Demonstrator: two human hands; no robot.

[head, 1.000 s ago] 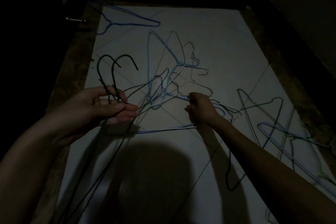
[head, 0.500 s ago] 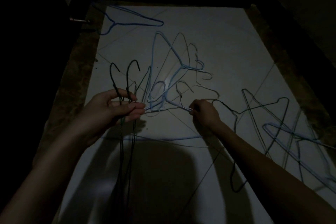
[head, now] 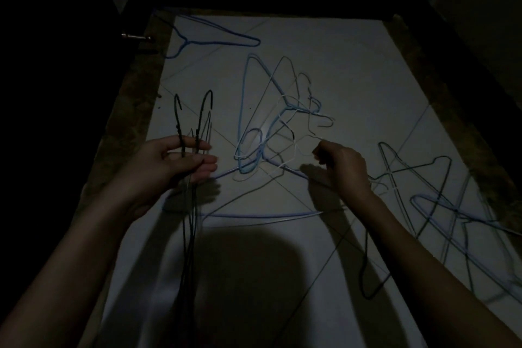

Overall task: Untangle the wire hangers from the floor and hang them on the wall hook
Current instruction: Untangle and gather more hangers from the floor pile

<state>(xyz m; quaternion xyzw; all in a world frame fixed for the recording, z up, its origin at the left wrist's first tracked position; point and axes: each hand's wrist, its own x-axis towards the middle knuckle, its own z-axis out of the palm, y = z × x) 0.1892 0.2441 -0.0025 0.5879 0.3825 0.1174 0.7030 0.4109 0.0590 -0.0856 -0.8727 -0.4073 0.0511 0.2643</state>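
Note:
My left hand [head: 175, 161] grips two dark wire hangers [head: 195, 121] by their necks, hooks pointing up, their bodies hanging down toward me. My right hand [head: 341, 164] pinches a pale wire of the tangled hanger pile [head: 271, 127], a knot of light blue, white and grey hangers on the white floor between my hands. A long blue hanger bar [head: 262, 216] lies on the floor below the pile. No wall hook can be made out in the dim room.
One blue hanger [head: 214, 38] lies alone at the far left of the floor. Several more blue and dark hangers [head: 440, 200] overlap at the right. A metal door handle [head: 135, 37] sticks out at the left. Dark walls close in on both sides.
My left hand has lifted the two dark hangers up and away from the pile, turning them upright. My right hand has moved up and right, pulling a pale wire of the tangle.

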